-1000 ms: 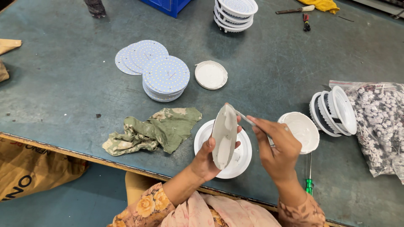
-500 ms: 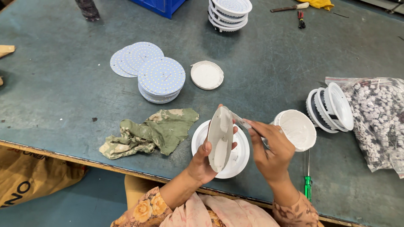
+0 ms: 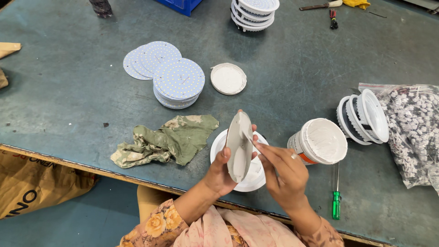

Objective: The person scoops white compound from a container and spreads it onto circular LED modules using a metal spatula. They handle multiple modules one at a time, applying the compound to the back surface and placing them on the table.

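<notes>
My left hand point(image 3: 222, 171) holds a round white disc point(image 3: 238, 142) on edge, tilted toward me, over a white round housing point(image 3: 253, 178) at the table's near edge. A thin white spreader stick point(image 3: 250, 137) is gripped in my right hand point(image 3: 284, 173), and its tip touches the disc's face, which is smeared with white paste. An open tub of white paste point(image 3: 320, 141) stands just right of my right hand.
A crumpled green rag point(image 3: 169, 137) lies to the left. Stacks of dotted round boards point(image 3: 177, 81) and a white lid point(image 3: 228, 78) sit farther back. White housings point(image 3: 363, 116), a bag of small parts point(image 3: 414, 132) and a green screwdriver point(image 3: 336, 196) are at the right.
The view has shifted slightly. Both hands stay over the housing with the disc, and the stick moves a little across the disc's face.
</notes>
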